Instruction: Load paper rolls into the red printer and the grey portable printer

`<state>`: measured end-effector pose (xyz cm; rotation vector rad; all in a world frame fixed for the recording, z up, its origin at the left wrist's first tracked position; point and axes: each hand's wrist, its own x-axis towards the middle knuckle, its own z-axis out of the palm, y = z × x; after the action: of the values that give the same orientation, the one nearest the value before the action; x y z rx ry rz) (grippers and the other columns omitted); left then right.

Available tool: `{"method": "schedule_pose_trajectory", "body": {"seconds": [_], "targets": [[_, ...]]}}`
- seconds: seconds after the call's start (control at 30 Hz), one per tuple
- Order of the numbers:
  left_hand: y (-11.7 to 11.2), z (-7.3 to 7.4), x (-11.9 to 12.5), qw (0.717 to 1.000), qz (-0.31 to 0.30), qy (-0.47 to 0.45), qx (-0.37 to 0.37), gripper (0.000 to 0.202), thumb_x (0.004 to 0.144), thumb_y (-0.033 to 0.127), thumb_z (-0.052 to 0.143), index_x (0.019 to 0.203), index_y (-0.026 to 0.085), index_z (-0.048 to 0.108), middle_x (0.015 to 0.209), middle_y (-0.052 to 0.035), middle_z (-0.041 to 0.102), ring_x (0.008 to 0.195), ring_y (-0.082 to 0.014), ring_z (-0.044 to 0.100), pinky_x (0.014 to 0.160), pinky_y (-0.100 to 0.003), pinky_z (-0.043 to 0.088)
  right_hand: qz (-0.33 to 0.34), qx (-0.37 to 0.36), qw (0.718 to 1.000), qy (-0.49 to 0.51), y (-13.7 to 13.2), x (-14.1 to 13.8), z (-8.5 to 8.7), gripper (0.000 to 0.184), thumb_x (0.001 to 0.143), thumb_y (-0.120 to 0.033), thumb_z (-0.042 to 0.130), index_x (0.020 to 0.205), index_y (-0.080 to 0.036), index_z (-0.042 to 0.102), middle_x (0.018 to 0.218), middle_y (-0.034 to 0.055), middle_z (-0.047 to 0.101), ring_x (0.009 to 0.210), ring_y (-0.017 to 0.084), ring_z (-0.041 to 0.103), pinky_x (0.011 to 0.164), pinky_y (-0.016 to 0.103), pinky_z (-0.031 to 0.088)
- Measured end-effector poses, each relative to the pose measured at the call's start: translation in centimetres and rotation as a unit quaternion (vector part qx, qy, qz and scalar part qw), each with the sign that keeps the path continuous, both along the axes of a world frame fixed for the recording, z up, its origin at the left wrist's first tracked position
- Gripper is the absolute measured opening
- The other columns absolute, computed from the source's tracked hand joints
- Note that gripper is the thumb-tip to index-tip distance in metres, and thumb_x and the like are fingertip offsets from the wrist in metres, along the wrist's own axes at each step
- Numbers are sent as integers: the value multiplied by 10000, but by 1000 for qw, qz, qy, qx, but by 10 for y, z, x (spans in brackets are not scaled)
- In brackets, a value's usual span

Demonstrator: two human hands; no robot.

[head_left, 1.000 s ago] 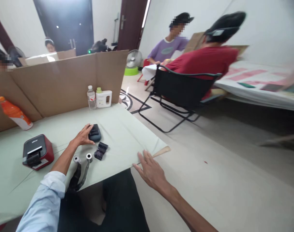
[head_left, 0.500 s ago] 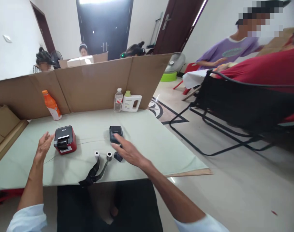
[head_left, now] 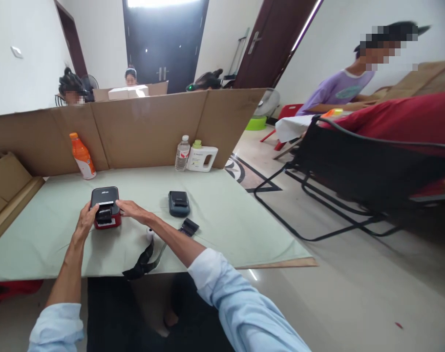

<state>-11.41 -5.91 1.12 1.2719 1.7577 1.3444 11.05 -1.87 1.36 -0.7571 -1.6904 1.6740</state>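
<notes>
The red label printer point(head_left: 105, 208) sits on the pale green desk point(head_left: 222, 215), left of centre, and I have both hands on it: my left hand point(head_left: 86, 221) wraps its left side with the fingers curled against the casing, and my right hand point(head_left: 131, 210) presses its right edge with the fingers stretched flat. Right of it lie a dark blue-grey handheld printer point(head_left: 179, 203), a small black part point(head_left: 189, 227) nearer me, and a white paper roll point(head_left: 149, 233) beside my right forearm, with a black strap point(head_left: 143, 261) hanging over the desk's near edge.
</notes>
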Motion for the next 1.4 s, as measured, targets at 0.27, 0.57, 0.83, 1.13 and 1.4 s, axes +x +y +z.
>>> {"method": "schedule_pose_trajectory", "body": {"seconds": [0.27, 0.57, 0.83, 1.13, 1.4], "targets": [[26, 1, 82, 989, -130, -39, 56, 609, 794, 554, 705, 1254, 155, 713, 1186, -95, 758, 1117, -296, 676, 1038, -414, 504, -50, -17, 999, -6, 5, 96, 3, 691, 862, -808, 569, 1087, -183, 759, 1208, 109, 728, 1240, 288, 626, 1070, 507, 513], [47, -22, 140, 984, -171, -54, 9, 568, 811, 502, 694, 1261, 155, 710, 1173, -104, 767, 1107, -296, 685, 1023, -427, 514, -111, -28, 992, -54, 11, 151, -8, 657, 890, -774, 558, 1058, -180, 784, 1159, 109, 761, 1162, 301, 680, 982, 442, 564], [37, -18, 124, 978, -201, -33, -53, 609, 831, 495, 633, 1384, 240, 657, 1354, -88, 701, 1131, -294, 679, 864, -403, 586, -111, 15, 993, -49, 11, 156, -27, 681, 880, -781, 534, 1148, -196, 758, 1238, 104, 736, 1270, 343, 626, 1022, 499, 534], [24, -5, 104, 964, -265, 20, -25, 674, 791, 463, 702, 1432, 265, 632, 1458, -72, 636, 1040, -234, 670, 789, -330, 572, -134, 165, 976, -43, 12, 154, -35, 563, 954, -540, 566, 1425, -241, 640, 1355, 52, 707, 1346, 336, 573, 1169, 518, 417], [20, -18, 96, 964, -262, 33, 3, 691, 811, 488, 735, 1415, 165, 644, 1229, -129, 747, 916, -222, 686, 744, -339, 583, -150, 199, 965, -89, 15, 152, -64, 661, 941, -433, 597, 1555, -214, 485, 1568, 113, 525, 1419, 331, 522, 1206, 526, 375]]}}
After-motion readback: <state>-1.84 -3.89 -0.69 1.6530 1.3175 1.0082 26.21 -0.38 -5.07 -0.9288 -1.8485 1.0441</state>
